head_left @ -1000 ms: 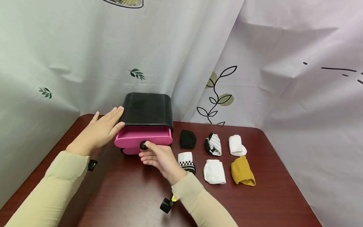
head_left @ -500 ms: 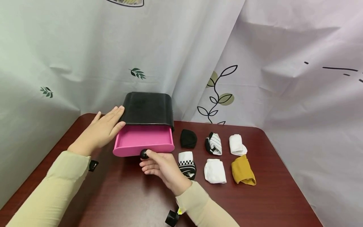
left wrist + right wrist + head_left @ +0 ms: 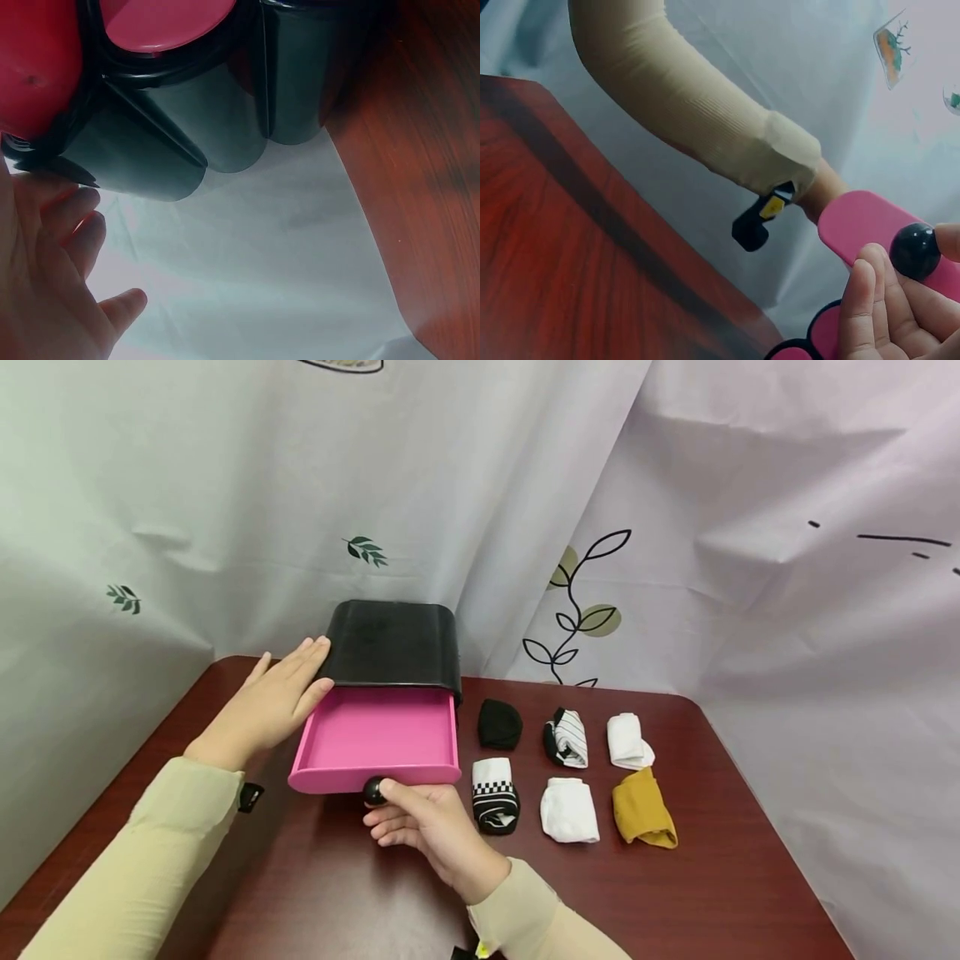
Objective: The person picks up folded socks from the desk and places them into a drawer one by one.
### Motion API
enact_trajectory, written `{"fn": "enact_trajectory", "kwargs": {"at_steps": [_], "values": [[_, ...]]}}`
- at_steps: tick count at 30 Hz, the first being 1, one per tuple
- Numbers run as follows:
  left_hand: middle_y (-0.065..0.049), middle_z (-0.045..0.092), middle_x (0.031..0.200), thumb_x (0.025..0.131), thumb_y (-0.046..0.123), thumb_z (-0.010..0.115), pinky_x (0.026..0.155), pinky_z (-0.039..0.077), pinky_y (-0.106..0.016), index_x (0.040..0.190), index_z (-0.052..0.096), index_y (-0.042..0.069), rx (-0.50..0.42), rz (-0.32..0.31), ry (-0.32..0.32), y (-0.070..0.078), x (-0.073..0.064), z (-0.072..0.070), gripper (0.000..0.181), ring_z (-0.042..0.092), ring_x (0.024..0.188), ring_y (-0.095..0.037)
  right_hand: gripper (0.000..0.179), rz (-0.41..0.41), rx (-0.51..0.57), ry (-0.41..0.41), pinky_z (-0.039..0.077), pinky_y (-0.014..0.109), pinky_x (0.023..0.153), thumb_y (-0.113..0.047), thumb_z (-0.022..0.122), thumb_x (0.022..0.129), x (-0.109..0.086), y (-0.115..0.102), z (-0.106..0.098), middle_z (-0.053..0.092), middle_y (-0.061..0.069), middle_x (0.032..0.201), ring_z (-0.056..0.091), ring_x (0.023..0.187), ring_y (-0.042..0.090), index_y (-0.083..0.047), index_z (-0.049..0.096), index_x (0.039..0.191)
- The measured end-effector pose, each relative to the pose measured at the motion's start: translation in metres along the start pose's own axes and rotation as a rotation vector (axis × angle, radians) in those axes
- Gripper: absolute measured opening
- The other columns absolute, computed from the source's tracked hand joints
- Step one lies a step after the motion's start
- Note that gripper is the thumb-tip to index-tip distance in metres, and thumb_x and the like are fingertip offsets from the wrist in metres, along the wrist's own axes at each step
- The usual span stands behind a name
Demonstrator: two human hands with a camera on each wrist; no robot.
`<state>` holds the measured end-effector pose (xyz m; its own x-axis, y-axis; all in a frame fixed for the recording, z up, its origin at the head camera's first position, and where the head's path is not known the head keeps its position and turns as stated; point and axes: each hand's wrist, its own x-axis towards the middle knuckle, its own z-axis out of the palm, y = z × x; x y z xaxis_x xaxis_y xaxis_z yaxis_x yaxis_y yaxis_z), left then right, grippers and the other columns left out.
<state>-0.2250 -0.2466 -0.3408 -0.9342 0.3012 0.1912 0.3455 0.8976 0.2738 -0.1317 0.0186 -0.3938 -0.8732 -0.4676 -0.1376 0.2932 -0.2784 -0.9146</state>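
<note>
Partly behind thumb point(image 3: 405, 798), black knob point(image 3: 372, 791)

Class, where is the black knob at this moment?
The black knob is left of centre in the head view, on the front of the open pink drawer, pinched by the right hand.

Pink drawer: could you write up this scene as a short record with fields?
Box: black, on the table
Drawer: pink, open, nothing visible inside
Knob: black ball on the drawer front
Right grip: holds the knob
Left grip: fingers straight, against the box's left side
Back row: black sock, striped sock, back white sock
Front row: checkered sock, front white sock, mustard sock
Sock layout: folded, right of the drawer
Backdrop: white cloth with printed leaves
</note>
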Motion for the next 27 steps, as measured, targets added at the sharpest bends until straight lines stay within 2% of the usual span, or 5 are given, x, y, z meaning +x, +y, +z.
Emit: {"fn": "enact_trajectory", "kwargs": {"at_steps": [7,12,20,24,27], "values": [[-0.016,0.018,0.167,0.109,0.047,0.034,0.121,-0.002,-0.062,0.162,0.016,0.005,-0.002,0.011,0.01,0.001,0.001,0.0,0.07,0.012,0.155,-0.035,0.037,-0.002,-0.005,-0.02,0.057,0.022,0.063,-0.02,0.066,0.098,-0.017,0.004,0.002,0.073,0.007,0.076,0.067,0.064,0.008,0.017,0.069,0.105],[-0.016,0.018,0.168,0.109,0.048,0.034,0.122,-0.003,-0.061,0.162,0.017,0.004,-0.006,0.003,0.012,0.002,0.0,0.0,0.071,0.012,0.155,-0.034,0.045,0.001,-0.013,-0.043,0.057,0.021,0.064,-0.019,0.065,0.098,-0.027,0.012,0.003,0.074,0.007,0.079,0.067,0.065,0.006,0.025,0.063,0.108],[-0.018,0.019,0.167,0.109,0.047,0.034,0.122,-0.001,-0.061,0.162,0.017,0.003,-0.018,0.006,0.031,0.002,-0.001,0.002,0.071,0.013,0.155,-0.035,0.041,0.003,-0.023,-0.037,0.057,0.02,0.062,-0.015,0.066,0.098,-0.033,0.029,0.0,0.074,0.009,0.081,0.066,0.065,0.005,0.024,0.064,0.109],[-0.018,0.02,0.167,0.109,0.047,0.034,0.122,-0.001,-0.061,0.162,0.017,0.004,-0.018,0.012,0.043,0.0,-0.001,0.004,0.07,0.014,0.154,-0.036,0.041,-0.019,-0.05,-0.047,0.058,0.02,0.063,-0.015,0.065,0.098,-0.033,0.031,-0.002,0.074,0.021,0.086,0.067,0.066,0.005,0.025,0.064,0.108],[-0.017,0.019,0.167,0.109,0.047,0.034,0.122,-0.001,-0.061,0.162,0.016,0.004,-0.019,0.012,0.042,-0.001,0.0,0.006,0.071,0.013,0.155,-0.035,0.042,-0.037,-0.112,-0.076,0.058,0.02,0.064,-0.016,0.062,0.1,-0.034,0.029,-0.003,0.071,0.033,0.094,0.067,0.067,0.005,0.025,0.063,0.109]]}}
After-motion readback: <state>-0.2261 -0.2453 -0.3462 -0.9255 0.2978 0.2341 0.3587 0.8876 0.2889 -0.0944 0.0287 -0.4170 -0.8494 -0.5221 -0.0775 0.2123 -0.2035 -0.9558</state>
